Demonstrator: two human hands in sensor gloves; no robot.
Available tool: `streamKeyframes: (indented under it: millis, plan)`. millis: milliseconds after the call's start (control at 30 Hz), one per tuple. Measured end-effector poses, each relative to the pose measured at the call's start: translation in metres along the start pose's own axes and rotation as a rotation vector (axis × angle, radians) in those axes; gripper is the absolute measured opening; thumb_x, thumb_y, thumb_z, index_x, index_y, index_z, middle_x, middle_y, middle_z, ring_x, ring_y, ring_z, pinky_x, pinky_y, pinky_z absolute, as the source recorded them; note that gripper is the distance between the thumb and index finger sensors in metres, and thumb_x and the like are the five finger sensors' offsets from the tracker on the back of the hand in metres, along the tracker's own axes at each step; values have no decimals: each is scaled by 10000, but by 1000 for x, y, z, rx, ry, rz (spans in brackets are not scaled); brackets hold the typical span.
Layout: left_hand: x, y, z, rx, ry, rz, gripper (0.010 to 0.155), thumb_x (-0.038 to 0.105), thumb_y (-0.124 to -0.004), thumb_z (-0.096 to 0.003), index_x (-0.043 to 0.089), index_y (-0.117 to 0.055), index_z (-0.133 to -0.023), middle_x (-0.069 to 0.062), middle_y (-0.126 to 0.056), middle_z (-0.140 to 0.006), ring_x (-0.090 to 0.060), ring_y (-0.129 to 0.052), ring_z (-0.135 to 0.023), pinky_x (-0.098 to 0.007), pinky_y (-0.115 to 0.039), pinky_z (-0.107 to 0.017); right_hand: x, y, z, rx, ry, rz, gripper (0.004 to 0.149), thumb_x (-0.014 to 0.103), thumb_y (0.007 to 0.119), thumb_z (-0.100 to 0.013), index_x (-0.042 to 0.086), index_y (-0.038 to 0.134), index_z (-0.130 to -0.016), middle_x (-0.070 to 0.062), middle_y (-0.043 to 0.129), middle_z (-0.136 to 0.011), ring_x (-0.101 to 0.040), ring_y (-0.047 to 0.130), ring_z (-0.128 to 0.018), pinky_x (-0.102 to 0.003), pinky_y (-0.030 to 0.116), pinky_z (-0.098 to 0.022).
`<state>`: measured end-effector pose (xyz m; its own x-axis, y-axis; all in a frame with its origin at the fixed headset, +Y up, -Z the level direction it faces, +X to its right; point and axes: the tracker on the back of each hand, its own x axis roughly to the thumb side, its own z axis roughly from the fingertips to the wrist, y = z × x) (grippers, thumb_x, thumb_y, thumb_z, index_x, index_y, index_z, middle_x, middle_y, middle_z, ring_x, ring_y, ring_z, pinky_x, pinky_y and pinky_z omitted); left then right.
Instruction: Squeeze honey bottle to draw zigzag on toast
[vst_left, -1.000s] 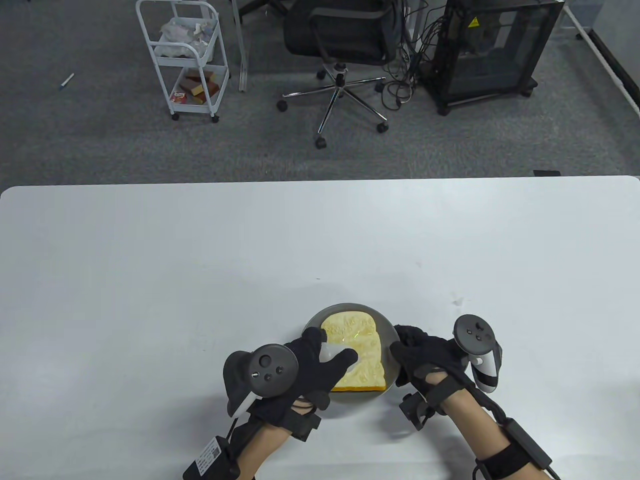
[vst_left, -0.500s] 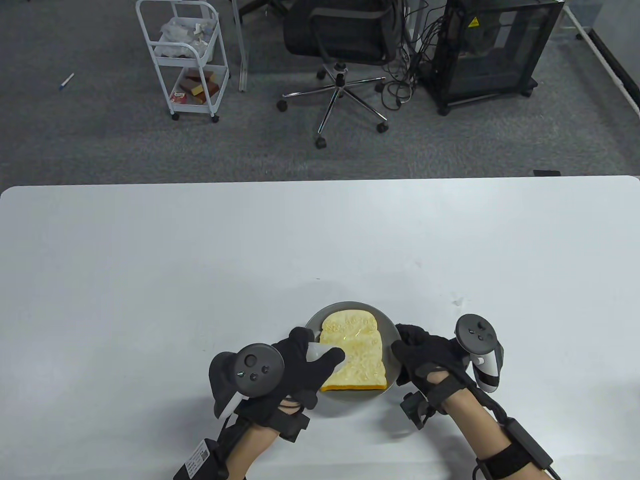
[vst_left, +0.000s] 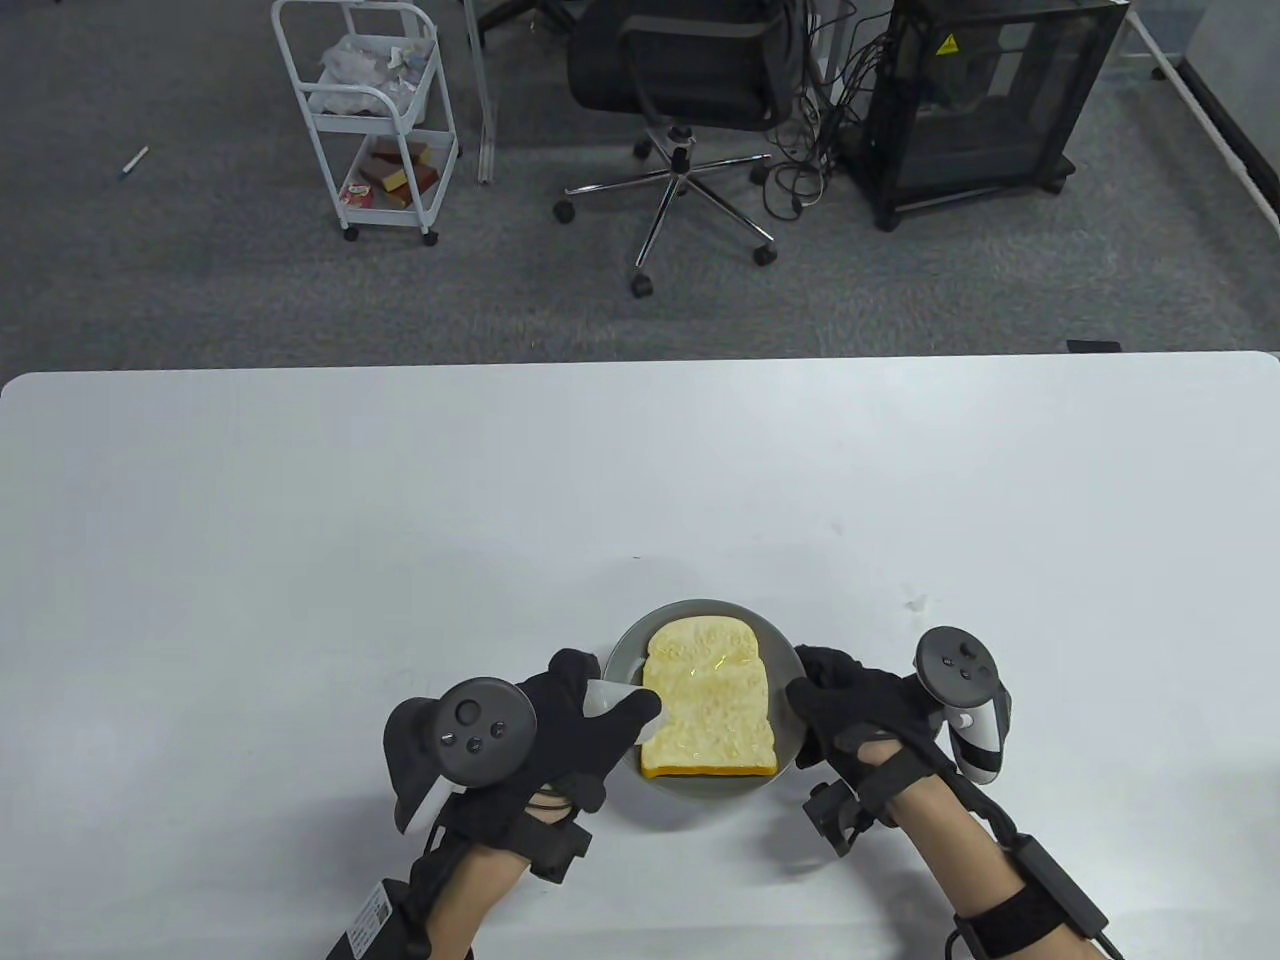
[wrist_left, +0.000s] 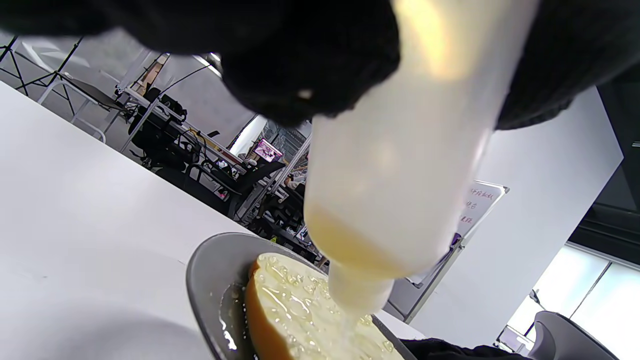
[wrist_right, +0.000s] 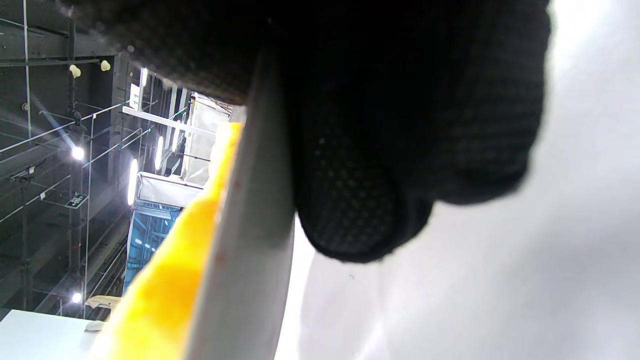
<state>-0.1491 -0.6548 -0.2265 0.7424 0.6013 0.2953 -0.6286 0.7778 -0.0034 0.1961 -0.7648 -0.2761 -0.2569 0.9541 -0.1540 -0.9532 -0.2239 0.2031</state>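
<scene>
Left wrist view shows the left hand (vst_left: 560, 725) gripping the honey bottle (wrist_left: 400, 165) nozzle-down at the toast's (vst_left: 712, 700) left edge, the right hand (vst_left: 855, 705) holding the plate (vst_left: 625, 655); drifting further left risks honey on the plate.

Black gloved fingers (wrist_right: 360, 200) of the right hand (wrist_right: 380, 90) press the grey plate (wrist_right: 245, 260) rim; yellow toast (wrist_right: 165, 280) edge lies beyond, white tabletop (wrist_right: 500, 280) alongside.

Sat on the round grey plate (vst_left: 625, 660): 1 slice of yellow toast (vst_left: 712, 700). Hung above the toast's left edge, nozzle down: translucent plastic squeeze bottle (wrist_left: 400, 180). Rested near the white table's (vst_left: 300, 560) front edge.
</scene>
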Motion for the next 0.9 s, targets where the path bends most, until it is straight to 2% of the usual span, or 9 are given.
streamKeyframes:
  millis: [900]
  plan:
    - [-9,16,2,-28,46,-12,735,744,-845,-502,85,-781,-820,-99,-986,-349,-95,-930,-17,-384,-875,-139,0,-4,0,-17,2,-5,556,219,814,-479,-89,681,-922,-208,991,-656,-284,1139,-356,-316,997,-205]
